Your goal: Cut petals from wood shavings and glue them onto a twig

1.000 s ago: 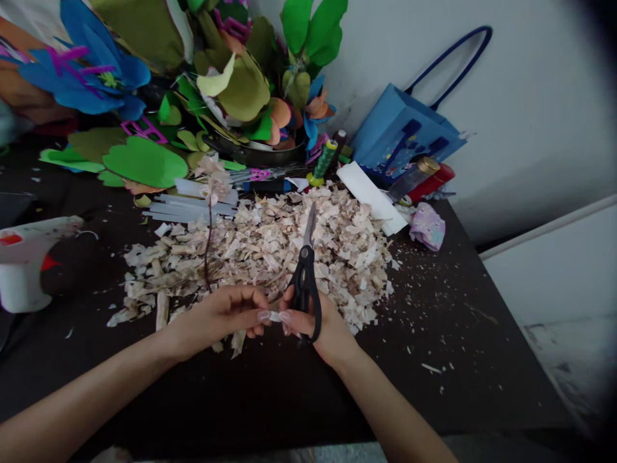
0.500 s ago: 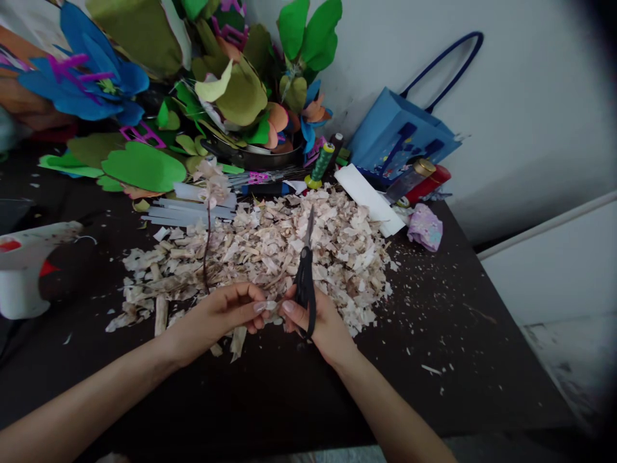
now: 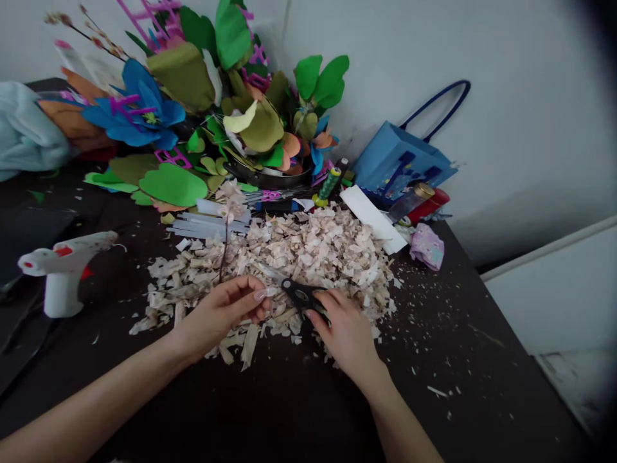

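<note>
Now the person's left hand curls its fingers narrowly, whether pinching a sliver is impossible to tell, while the right hand lies against black-handled steel scissors, flat upon a heap of pale wood shavings.

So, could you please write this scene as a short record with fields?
Left hand: fingers curled over the pale shavings; cannot tell if it holds anything
Right hand: fingers at the black-handled scissors, which are on the shavings
Nearby: hot glue gun, glue sticks, green thread spool
Behind: blue flower cutout, blue paper bag
</note>
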Action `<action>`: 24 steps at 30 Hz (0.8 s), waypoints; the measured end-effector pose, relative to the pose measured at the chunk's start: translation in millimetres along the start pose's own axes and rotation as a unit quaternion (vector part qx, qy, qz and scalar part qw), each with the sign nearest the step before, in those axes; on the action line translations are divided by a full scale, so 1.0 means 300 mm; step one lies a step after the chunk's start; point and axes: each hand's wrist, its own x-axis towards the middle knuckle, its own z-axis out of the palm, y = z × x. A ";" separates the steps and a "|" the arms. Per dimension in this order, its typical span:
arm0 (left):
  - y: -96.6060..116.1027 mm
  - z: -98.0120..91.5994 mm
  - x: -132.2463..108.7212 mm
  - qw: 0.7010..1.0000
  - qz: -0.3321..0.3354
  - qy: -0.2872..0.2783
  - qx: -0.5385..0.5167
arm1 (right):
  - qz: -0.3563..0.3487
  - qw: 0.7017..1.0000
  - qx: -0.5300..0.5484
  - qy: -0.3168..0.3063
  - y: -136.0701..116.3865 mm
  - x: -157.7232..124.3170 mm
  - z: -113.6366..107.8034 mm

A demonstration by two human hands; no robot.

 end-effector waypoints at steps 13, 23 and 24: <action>0.035 0.027 -0.021 0.996 0.046 -0.025 0.066 | -0.054 0.855 0.501 -0.126 -0.136 0.090 -0.093; 0.022 -0.038 -0.054 0.999 0.029 0.020 0.020 | 0.015 0.717 0.656 -0.234 -0.201 0.195 -0.008; 0.021 -0.052 -0.062 0.999 0.022 0.030 0.003 | 0.019 0.709 0.663 -0.241 -0.205 0.203 -0.004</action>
